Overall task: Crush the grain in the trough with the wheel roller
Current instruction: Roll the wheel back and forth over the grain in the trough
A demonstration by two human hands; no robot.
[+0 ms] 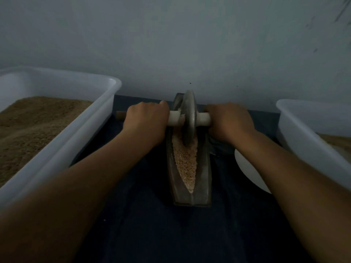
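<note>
Gripping the axle on either side, the left hand [146,120] and right hand [228,121] had fingers curled round it, so the wheel roller [189,118] was kept upright at the far end of the trough [204,179], over the grain [185,164].

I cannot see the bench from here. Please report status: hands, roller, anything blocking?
Left hand and right hand grip the axle. Wheel roller stands in trough, at far end, on grain. Nothing blocking.
</note>
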